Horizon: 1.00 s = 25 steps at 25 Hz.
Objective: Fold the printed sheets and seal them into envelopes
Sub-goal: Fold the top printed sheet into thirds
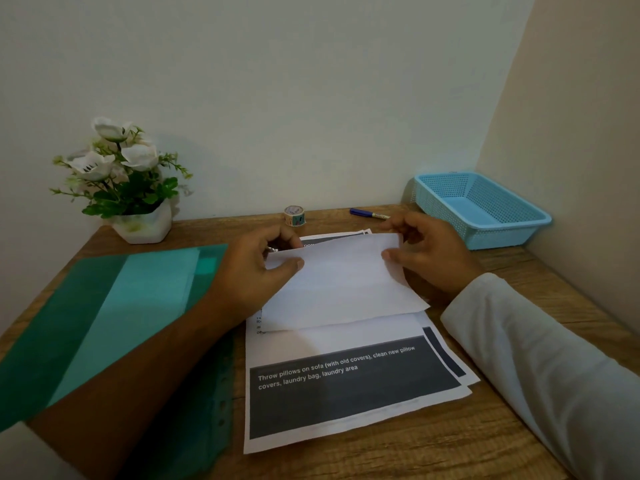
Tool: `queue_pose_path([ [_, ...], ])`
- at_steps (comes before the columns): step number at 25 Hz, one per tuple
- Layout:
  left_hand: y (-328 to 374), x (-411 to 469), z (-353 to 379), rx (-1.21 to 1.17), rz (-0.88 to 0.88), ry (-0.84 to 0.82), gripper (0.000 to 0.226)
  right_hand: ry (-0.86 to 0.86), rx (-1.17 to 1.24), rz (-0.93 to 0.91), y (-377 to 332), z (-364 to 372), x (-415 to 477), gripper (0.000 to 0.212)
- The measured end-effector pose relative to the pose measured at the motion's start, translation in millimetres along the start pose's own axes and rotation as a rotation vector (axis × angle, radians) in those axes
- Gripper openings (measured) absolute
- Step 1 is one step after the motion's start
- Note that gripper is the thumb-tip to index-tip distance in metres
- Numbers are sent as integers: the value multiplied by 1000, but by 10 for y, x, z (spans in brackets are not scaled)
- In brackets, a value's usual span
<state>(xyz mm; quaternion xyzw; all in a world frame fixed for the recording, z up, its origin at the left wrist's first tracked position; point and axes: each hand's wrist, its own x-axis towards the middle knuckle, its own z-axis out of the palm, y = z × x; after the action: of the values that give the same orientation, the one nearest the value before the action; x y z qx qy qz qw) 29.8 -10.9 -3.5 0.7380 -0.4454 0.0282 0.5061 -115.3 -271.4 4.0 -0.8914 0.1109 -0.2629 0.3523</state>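
over the stack (346, 403) on the table (467, 441), left hand (258, 271) and right hand (427, 258) have fingers (292, 264) pinching the sheet (343, 285) at both far corners. light, floppy paper, probably creases easy, so i'd hold the corners.

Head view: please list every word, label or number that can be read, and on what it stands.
"Throw pillows on sofa (with old covers), clean new pillow covers, laundry bag, laundry area": dark band of the top printed sheet.
Letters at its left edge: cut off, unreadable.
Marker label, tape roll print: too blurred.
Folded sheet, pinched by left hand and right hand: no text shows.
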Motion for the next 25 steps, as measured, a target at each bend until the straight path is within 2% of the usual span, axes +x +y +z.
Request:
queue_pose_path([
  [5,31,-21,-5,-73,45,-62,21,63,14,-49,-93,-32,-49,27],
  [13,41,-31,-4,-27,89,-151,21,54,-33,-93,-123,-129,-54,23],
  [16,10,-32,-5,21,124,-180,19,-13,-89,-131,-111,-164,-29,26],
  [19,-38,-35,-14,114,107,-275,13,-171,-175,-104,-57,-131,-3,21],
  [21,-34,-41,-14,176,83,-340,20,-275,-226,-67,-74,-94,-16,33],
  [23,-13,-46,-9,238,69,-368,35,-318,-265,-45,-136,-56,-39,53],
  [25,4,-47,-1,274,75,-382,43,-348,-326,-49,-206,-13,-69,63],
])
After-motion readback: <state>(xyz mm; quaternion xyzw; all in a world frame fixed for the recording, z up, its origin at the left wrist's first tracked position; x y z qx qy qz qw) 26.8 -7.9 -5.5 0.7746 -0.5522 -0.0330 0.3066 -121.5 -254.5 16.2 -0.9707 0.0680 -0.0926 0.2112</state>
